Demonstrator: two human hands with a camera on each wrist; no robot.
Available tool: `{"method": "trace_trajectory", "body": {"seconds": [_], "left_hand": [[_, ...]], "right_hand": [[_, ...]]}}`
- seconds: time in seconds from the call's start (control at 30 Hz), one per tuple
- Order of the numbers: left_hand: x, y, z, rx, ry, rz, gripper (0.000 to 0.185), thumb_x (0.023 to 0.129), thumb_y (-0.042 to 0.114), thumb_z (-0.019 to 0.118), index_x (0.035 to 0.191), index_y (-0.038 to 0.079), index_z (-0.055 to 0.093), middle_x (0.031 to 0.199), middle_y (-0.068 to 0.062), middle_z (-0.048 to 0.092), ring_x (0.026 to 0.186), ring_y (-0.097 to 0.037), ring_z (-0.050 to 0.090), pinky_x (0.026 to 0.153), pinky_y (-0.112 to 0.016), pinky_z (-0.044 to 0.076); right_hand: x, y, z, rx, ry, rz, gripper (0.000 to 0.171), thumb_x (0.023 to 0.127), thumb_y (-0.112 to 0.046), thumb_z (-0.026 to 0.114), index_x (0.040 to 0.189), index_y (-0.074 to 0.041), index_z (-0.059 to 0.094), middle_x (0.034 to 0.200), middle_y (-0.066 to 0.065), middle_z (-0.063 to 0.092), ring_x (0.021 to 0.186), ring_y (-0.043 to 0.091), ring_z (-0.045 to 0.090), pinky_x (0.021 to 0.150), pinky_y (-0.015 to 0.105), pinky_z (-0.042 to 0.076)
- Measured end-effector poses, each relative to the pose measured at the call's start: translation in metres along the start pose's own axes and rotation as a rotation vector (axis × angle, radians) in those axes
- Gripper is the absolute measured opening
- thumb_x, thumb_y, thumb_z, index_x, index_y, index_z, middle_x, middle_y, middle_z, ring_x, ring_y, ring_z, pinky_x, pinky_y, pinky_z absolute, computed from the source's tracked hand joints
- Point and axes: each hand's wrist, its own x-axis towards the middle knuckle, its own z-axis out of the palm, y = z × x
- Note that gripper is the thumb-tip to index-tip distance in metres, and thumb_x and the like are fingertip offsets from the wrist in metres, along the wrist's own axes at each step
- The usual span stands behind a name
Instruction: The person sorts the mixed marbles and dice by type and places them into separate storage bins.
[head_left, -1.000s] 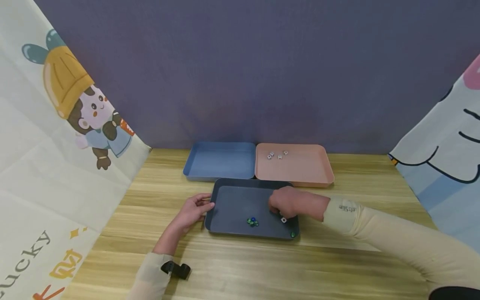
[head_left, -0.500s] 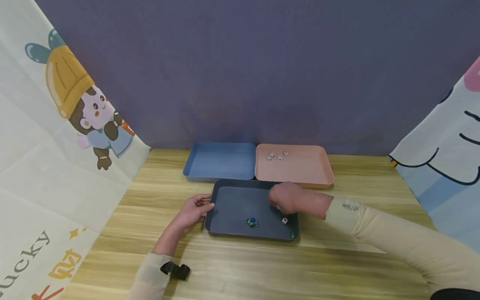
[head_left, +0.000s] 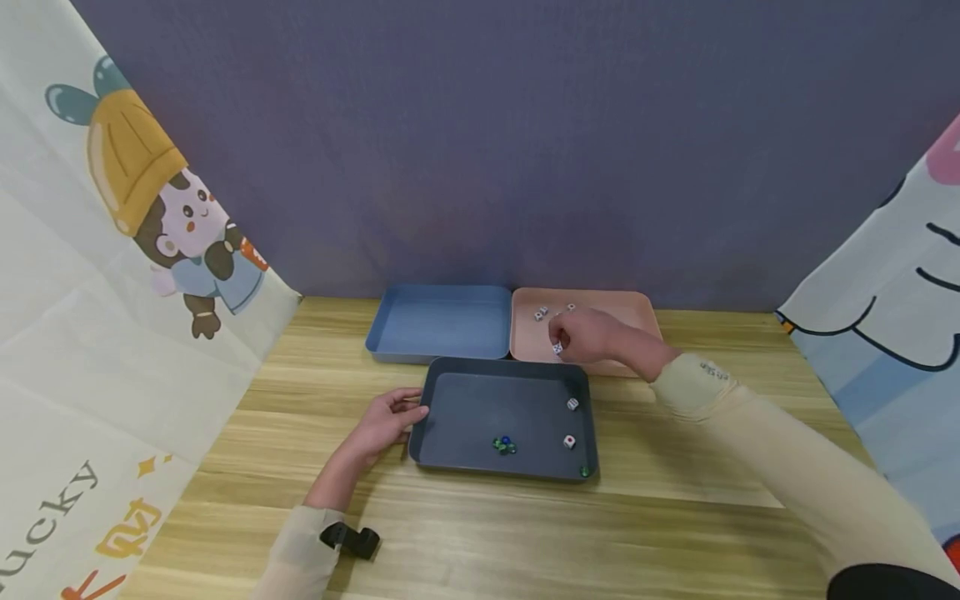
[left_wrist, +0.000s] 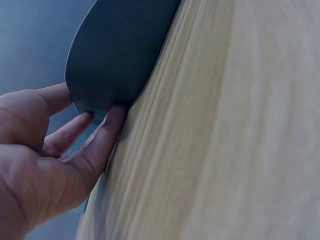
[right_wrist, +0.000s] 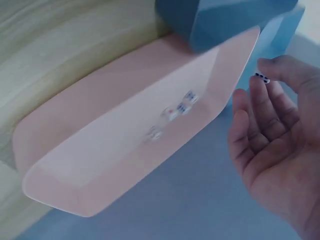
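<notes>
My right hand [head_left: 588, 335] is over the pink tray [head_left: 626, 333], pinching a white die [head_left: 557, 348] between thumb and fingertip. In the right wrist view, dark pips show on this pinched die [right_wrist: 262, 77]. Several white dice [right_wrist: 171, 114] lie inside the pink tray. My left hand [head_left: 382, 425] holds the left end of the dark grey tray [head_left: 465, 400], thumb at the rim and other fingers against the outer wall. In that tray are two dice, a nearer die [head_left: 570, 442] and a farther die [head_left: 573, 404], plus a cluster of small green and blue glassy pieces [head_left: 504, 446].
A blue tray [head_left: 448, 323] stands beside the pink one, behind the dark tray. One green glassy piece [head_left: 585, 472] sits in the dark tray's near right corner. The wooden table [head_left: 480, 533] meets a purple backdrop [head_left: 480, 150], with printed cloths at both sides.
My right hand has lifted a die from the dark tray and moved back over the pink tray, uncovering the farther die. My left hand has stayed at the dark tray's left end.
</notes>
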Motion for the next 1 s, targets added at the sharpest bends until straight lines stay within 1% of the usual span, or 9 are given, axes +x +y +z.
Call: {"method": "trace_trajectory", "body": {"seconds": [0.17,0.2,0.27,0.33,0.4,0.43,0.67,0.83,1.0], "left_hand": [[0.002,-0.001,-0.001,0.002,-0.004,-0.001,0.049,0.094,0.018,0.068,0.139,0.005,0.053,0.119,-0.016,0.061,0.099,-0.024,0.063,0.066,-0.035,0.053],[0.002,-0.001,-0.001,0.001,-0.007,0.004,0.049,0.093,0.018,0.068,0.138,0.005,0.053,0.119,-0.016,0.061,0.098,-0.024,0.063,0.066,-0.035,0.053],[0.003,0.0,0.0,-0.008,-0.009,0.007,0.049,0.093,0.017,0.068,0.137,0.005,0.054,0.118,-0.017,0.061,0.097,-0.024,0.063,0.066,-0.035,0.053],[0.004,0.0,0.0,-0.016,-0.011,0.006,0.048,0.093,0.016,0.068,0.137,0.004,0.054,0.116,-0.017,0.062,0.096,-0.024,0.063,0.066,-0.035,0.054],[0.003,0.0,0.0,-0.017,-0.006,0.005,0.047,0.093,0.015,0.067,0.137,0.004,0.054,0.115,-0.016,0.062,0.095,-0.023,0.063,0.066,-0.035,0.054],[0.003,0.0,0.0,-0.017,-0.004,0.003,0.047,0.094,0.014,0.067,0.137,0.004,0.054,0.114,-0.015,0.062,0.095,-0.022,0.063,0.066,-0.035,0.053],[-0.001,-0.002,-0.001,-0.026,-0.001,0.007,0.047,0.094,0.014,0.067,0.137,0.002,0.054,0.114,-0.016,0.062,0.094,-0.023,0.064,0.066,-0.036,0.054],[-0.002,-0.002,-0.001,-0.042,-0.015,0.009,0.047,0.093,0.014,0.067,0.137,0.002,0.053,0.115,-0.016,0.063,0.095,-0.023,0.064,0.067,-0.036,0.054],[-0.004,-0.002,-0.003,-0.034,-0.011,0.007,0.047,0.093,0.013,0.067,0.137,0.004,0.054,0.114,-0.015,0.063,0.094,-0.023,0.063,0.067,-0.036,0.054]], "right_hand": [[0.009,0.03,-0.007,0.154,0.049,0.038,0.019,0.084,0.001,0.056,0.072,-0.012,0.05,0.067,-0.001,0.036,0.059,0.016,0.03,0.06,0.034,0.031],[0.011,0.036,-0.009,0.17,0.06,0.057,0.019,0.085,0.001,0.056,0.073,-0.012,0.05,0.068,-0.001,0.037,0.059,0.016,0.029,0.061,0.035,0.031],[0.015,0.045,-0.012,0.183,0.083,0.095,0.013,0.088,-0.001,0.058,0.077,-0.009,0.056,0.072,0.002,0.045,0.062,0.016,0.034,0.063,0.036,0.034],[0.018,0.052,-0.016,0.188,0.095,0.133,0.003,0.09,-0.005,0.061,0.09,-0.006,0.065,0.085,0.006,0.057,0.07,0.019,0.047,0.068,0.037,0.041],[0.021,0.056,-0.018,0.193,0.096,0.167,0.015,0.091,-0.009,0.065,0.104,-0.004,0.069,0.102,0.011,0.062,0.083,0.023,0.055,0.074,0.041,0.047],[0.023,0.058,-0.019,0.199,0.092,0.185,0.018,0.092,-0.011,0.065,0.107,-0.003,0.069,0.104,0.012,0.062,0.088,0.025,0.057,0.075,0.042,0.048],[0.034,0.066,-0.019,0.258,0.127,0.311,0.024,0.092,-0.015,0.066,0.109,0.001,0.068,0.101,0.014,0.063,0.086,0.027,0.057,0.074,0.042,0.047],[0.036,0.069,-0.02,0.245,0.147,0.323,0.027,0.093,-0.014,0.061,0.112,0.005,0.066,0.109,0.019,0.062,0.095,0.032,0.057,0.08,0.045,0.047],[0.036,0.067,-0.021,0.228,0.155,0.32,0.025,0.093,-0.015,0.062,0.109,0.004,0.067,0.111,0.02,0.063,0.096,0.033,0.058,0.081,0.046,0.047]]}}
